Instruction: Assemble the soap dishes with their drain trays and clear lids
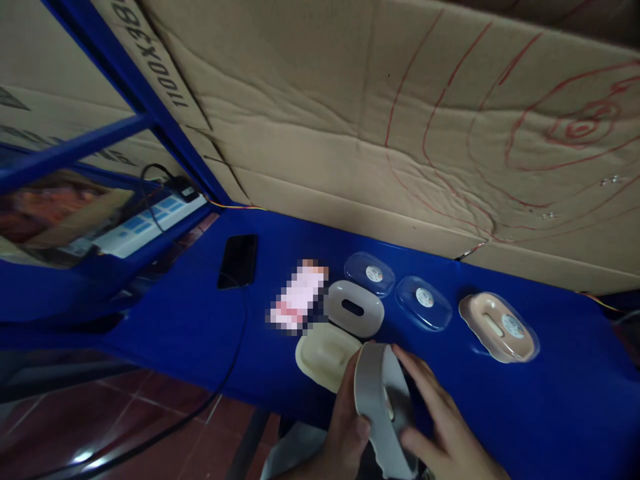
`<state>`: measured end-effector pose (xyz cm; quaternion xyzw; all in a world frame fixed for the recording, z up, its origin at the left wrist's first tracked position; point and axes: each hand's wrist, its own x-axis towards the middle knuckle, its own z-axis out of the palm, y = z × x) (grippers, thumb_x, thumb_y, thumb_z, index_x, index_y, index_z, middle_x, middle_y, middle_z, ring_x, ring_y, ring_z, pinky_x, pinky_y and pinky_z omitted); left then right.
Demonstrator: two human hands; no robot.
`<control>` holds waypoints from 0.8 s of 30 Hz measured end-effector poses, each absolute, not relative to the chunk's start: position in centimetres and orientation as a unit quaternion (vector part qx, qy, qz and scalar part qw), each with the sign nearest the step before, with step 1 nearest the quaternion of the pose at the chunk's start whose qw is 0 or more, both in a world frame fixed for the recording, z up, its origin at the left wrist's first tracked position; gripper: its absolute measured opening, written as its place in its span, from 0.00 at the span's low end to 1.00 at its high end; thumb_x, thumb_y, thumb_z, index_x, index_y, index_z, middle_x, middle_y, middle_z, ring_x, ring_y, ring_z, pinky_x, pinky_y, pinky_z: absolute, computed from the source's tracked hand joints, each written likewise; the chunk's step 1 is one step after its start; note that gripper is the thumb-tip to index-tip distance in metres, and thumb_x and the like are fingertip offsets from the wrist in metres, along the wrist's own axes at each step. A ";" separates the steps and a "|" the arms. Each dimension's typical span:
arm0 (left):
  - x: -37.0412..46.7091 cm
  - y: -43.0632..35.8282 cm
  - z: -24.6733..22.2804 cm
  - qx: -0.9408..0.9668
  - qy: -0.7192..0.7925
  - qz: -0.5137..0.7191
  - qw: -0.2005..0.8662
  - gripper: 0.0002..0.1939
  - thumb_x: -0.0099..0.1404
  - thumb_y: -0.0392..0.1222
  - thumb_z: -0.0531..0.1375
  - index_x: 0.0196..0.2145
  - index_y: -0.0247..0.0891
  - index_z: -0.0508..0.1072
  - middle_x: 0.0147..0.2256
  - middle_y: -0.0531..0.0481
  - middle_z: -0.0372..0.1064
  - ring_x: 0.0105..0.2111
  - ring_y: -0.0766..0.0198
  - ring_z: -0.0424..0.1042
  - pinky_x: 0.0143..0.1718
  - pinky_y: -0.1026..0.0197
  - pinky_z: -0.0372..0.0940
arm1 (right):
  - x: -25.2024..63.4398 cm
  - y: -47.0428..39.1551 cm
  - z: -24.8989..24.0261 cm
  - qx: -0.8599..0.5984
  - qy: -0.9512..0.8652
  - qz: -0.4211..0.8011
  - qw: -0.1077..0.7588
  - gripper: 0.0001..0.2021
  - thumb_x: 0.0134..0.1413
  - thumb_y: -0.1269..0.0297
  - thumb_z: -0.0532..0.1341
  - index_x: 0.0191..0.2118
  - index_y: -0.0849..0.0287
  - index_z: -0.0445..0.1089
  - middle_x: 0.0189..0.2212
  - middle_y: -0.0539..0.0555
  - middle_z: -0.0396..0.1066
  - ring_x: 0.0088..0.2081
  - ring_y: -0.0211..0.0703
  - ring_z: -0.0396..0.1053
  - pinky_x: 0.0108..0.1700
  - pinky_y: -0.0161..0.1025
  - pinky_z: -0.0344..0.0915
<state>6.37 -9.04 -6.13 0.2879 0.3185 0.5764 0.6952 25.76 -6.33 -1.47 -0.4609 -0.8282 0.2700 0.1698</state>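
My left hand (345, 433) and my right hand (443, 420) both hold a grey oval plastic container (371, 397) near the table's front edge. It is tipped on its side, with the left fingers and thumb along its wall and the right fingers around its other side. A slot shows in its inner face. Just behind my left hand lies a cream oval tray (313, 353). Beyond that is a light grey oval piece (370, 319) with a slot in its middle. Two clear plastic covers with round stickers, a rear cover (357, 267) and a nearer cover (437, 313), lie behind my hands.
To the right sits a peach oval container (493, 340) in clear plastic. A black phone (238, 261) and a blurred-out pink-white item (300, 293) are on the blue table (185, 313). A black cable (235, 360) hangs over its front edge. Cardboard (310, 133) walls the back.
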 end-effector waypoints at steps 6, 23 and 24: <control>6.5 -8.4 -5.3 0.333 0.303 0.584 0.675 0.45 0.61 0.66 0.65 0.69 0.48 0.56 0.67 0.37 0.63 0.65 0.39 0.63 0.64 0.39 0.60 | 24.9 -7.6 0.2 -0.460 -0.822 0.284 0.178 0.44 0.62 0.52 0.64 0.76 0.52 0.41 0.72 0.60 0.52 0.69 0.62 0.58 0.59 0.55 0.72; 3.5 -9.4 -7.0 0.708 0.401 0.364 0.454 0.55 0.52 0.34 0.68 0.71 0.46 0.44 0.70 0.31 0.50 0.70 0.33 0.53 0.64 0.36 0.62 | 31.5 -4.3 -3.8 -0.523 -0.782 0.254 0.226 0.31 0.64 0.52 0.63 0.70 0.46 0.58 0.72 0.60 0.53 0.70 0.65 0.55 0.66 0.62 0.61; 3.1 -9.3 -6.7 0.740 0.408 0.328 0.422 0.55 0.54 0.33 0.67 0.72 0.46 0.44 0.70 0.30 0.51 0.70 0.33 0.52 0.64 0.35 0.63 | 31.2 -3.7 -3.9 -0.526 -0.793 0.222 0.211 0.30 0.64 0.53 0.64 0.69 0.45 0.58 0.72 0.59 0.52 0.70 0.64 0.55 0.66 0.63 0.62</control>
